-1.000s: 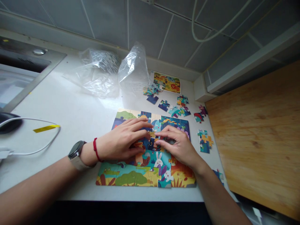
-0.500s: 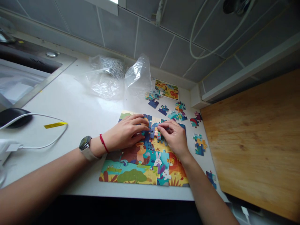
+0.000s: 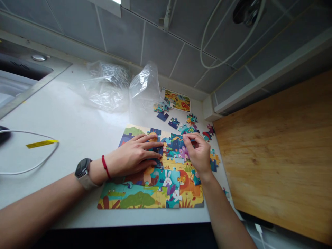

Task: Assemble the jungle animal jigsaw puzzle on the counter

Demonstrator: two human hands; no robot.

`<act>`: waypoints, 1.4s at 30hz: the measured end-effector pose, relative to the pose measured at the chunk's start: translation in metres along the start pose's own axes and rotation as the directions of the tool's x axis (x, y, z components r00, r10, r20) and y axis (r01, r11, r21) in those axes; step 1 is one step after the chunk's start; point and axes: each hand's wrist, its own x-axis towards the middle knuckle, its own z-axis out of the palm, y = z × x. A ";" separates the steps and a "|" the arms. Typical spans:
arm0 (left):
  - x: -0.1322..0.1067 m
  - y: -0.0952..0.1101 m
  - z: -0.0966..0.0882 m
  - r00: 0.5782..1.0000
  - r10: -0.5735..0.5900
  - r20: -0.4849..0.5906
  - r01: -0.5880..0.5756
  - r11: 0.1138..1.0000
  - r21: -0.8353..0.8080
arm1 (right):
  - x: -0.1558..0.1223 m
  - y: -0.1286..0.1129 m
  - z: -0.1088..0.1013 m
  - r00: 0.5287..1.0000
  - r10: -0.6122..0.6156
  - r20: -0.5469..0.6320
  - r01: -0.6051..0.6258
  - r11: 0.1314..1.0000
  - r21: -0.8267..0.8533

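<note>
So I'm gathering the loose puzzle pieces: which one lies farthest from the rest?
The blue one beside the right forearm, alone near the wooden board; the others lie grouped nearer the right hand.

Even bright light; pale glare on white countertop [image 3: 111, 119], plastic bag [image 3: 144, 88] glinting; edges bowed by wide-angle distortion.

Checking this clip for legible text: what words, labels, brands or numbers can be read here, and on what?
No text can be read with certainty.
Yellow tape strip on the white countertop: dark marks, too small and blurred to read.
Smartwatch: nothing legible on its dark face.
Puzzle picture card: no readable text.
Jigsaw puzzle: no readable words.
</note>
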 end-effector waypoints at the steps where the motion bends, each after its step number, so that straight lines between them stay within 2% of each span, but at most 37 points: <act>1: 0.000 -0.001 0.001 1.000 0.001 -0.009 -0.001 1.000 0.004 | 0.000 0.000 0.000 1.000 -0.001 0.025 0.001 1.000 -0.004; 7: 0.001 -0.003 0.000 1.000 0.010 -0.015 -0.010 1.000 0.024 | -0.001 0.001 -0.003 0.984 -0.048 0.169 0.051 0.999 -0.014; 11: 0.002 -0.004 0.001 1.000 -0.013 -0.007 0.013 1.000 -0.012 | -0.002 0.005 -0.005 0.921 -0.105 0.375 0.149 0.985 -0.088; 13: 0.002 -0.004 0.001 1.000 -0.030 0.002 0.030 0.999 -0.034 | -0.002 0.006 -0.004 0.896 -0.121 0.428 0.188 0.975 -0.119; 20: 0.001 -0.005 0.004 0.995 -0.081 0.051 0.082 0.997 -0.009 | -0.004 0.006 0.001 0.913 -0.093 0.397 0.162 0.976 -0.144; 25: -0.001 -0.008 0.007 0.997 -0.055 0.063 0.054 0.998 0.023 | -0.005 0.006 0.004 0.917 -0.072 0.391 0.143 0.977 -0.155; 34: 0.001 -0.005 0.005 0.997 -0.070 0.038 0.069 0.997 0.026 | -0.007 0.002 0.003 0.869 -0.160 0.469 0.282 0.938 -0.203; 42: -0.001 -0.008 0.006 0.997 -0.074 0.015 0.073 0.997 0.039 | -0.009 0.004 0.007 0.880 -0.146 0.451 0.273 0.934 -0.231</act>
